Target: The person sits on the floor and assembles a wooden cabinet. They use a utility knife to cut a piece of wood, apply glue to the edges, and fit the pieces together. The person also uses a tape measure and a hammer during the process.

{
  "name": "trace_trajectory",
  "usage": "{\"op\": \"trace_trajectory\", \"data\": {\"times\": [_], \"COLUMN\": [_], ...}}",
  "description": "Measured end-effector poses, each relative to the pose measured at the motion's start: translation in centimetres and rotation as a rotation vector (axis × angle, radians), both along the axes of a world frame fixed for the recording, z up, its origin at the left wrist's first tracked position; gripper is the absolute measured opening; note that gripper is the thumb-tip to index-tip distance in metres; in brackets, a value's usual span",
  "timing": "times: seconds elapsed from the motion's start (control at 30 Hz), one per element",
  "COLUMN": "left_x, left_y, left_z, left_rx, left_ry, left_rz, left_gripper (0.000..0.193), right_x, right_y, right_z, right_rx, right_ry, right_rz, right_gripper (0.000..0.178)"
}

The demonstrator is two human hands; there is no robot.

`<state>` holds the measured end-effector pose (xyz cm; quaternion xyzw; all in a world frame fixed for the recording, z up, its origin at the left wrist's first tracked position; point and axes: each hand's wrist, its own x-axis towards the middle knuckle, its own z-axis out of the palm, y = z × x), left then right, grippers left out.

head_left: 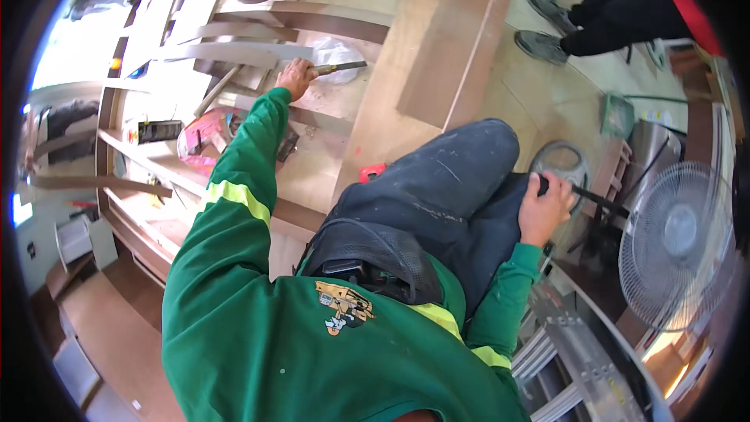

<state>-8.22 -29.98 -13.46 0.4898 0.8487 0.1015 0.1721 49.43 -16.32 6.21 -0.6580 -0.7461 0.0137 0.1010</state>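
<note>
My left hand [295, 80] is stretched forward over the wooden framework, closed around a slim chisel-like tool [341, 68] with a brass-coloured collar and a dark, narrow blade pointing right. Just beyond it lie a crumpled clear plastic bag [337, 53] and a long pale strip [226, 52]. Beside my right knee, my right hand [544, 209] is closed, with a black end showing at its fingers; most of what it grips is hidden. The black pole of a standing fan [678, 223] passes close to that hand.
A brown panel [445, 51] lies on a light wooden board ahead of me. Near my left arm sit a pink-red container [205, 139] and a black box [158, 131]. A red object [372, 173] rests by my thigh. Another person's shoes [541, 45] stand far right; a metal ladder [582, 344] is lower right.
</note>
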Motion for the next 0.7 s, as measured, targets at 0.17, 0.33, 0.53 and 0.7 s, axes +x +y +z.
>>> {"op": "trace_trajectory", "data": {"times": [0.17, 0.33, 0.53, 0.7], "left_x": [-0.1, 2.1, 19.0, 23.5], "left_y": [2.3, 2.4, -5.0, -6.8], "left_z": [-1.0, 3.0, 14.4, 13.4], "left_rx": [-0.173, 0.342, 0.308, 0.243], "left_ry": [0.091, -0.122, -0.553, -0.440], "left_rz": [0.005, 0.155, -0.210, -0.630], "left_gripper": [0.030, 0.031, 0.046, 0.050], "right_x": [0.5, 3.3, 4.9, 4.4], "right_y": [-0.5, -1.2, -1.4, -1.1], "right_z": [0.2, 0.3, 0.5, 0.3], "right_rx": [0.031, 0.027, 0.002, -0.006], "right_ry": [0.008, 0.012, -0.022, -0.079], "right_rz": [-0.040, -0.087, -0.129, -0.091], "right_gripper": [0.030, 0.030, 0.032, 0.033]}}
